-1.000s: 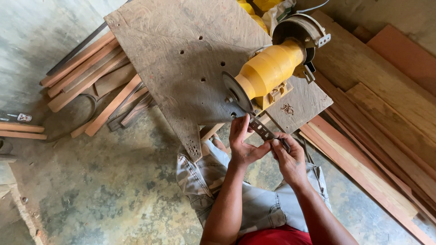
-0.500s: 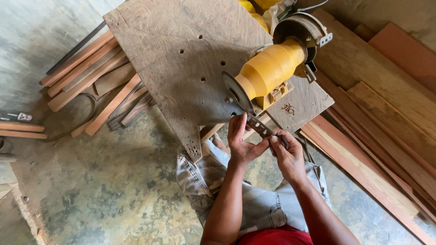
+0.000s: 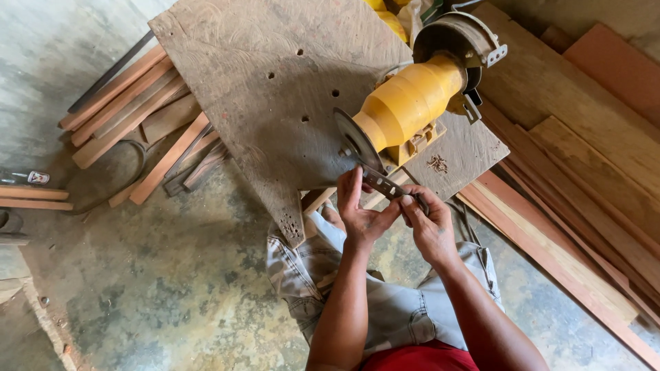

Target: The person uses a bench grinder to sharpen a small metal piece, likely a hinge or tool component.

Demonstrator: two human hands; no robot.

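Two hands meet at the near edge of a worn plywood board [image 3: 275, 89], seen from the head camera looking straight down. The left hand [image 3: 359, 213] is closed on a narrow flat metal blade [image 3: 385, 185], thumb on its near side and fingers curled over the top. The right hand [image 3: 430, 223] pinches the same blade at its other end, fingertips pressed on the strip near the board's near right corner. The blade runs slantwise between them, and its far end lies against the grey grinding disc [image 3: 354, 141]; whether it truly touches the disc's face I cannot tell, since the fingers cover that spot.

The disc sits at the near end of a yellow bench grinder [image 3: 409, 99], which stands on the right part of the board and points toward its far right corner, where a grey metal wheel guard [image 3: 454, 34] caps the other end. Several small round holes pierce the board left of the grinder.

Beneath the hands are the person's knees in pale patterned trousers [image 3: 385, 309], over a stained concrete floor [image 3: 137, 295]. Reddish wooden slats [image 3: 124, 103] lie stacked off the board's left edge, and long wooden planks [image 3: 584, 178] lie off its right edge, running away toward the lower right.
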